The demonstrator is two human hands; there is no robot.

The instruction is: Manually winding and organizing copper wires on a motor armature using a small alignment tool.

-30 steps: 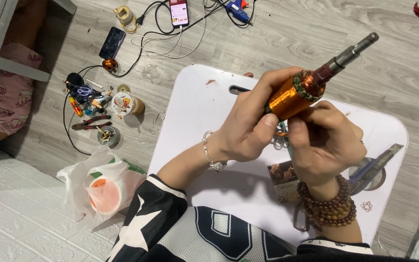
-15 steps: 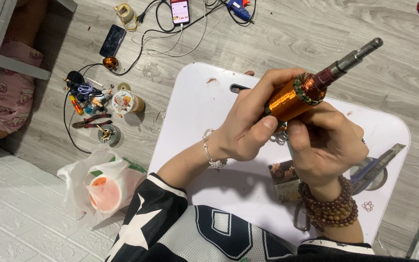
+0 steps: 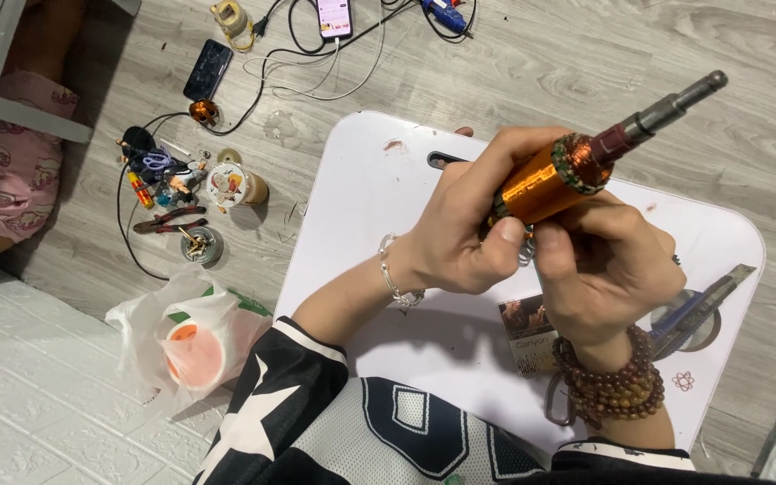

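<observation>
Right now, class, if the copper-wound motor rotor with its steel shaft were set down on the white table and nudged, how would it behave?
The copper-wound motor rotor looks cylindrical, so it would probably roll on the white table. Being dense copper and steel, it is likely heavy for its size. It appears rigid, though the exposed windings might scratch.

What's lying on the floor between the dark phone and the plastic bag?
In the head view, between the dark phone and the plastic bag lie a small copper coil, pliers and a small round tin.
</observation>
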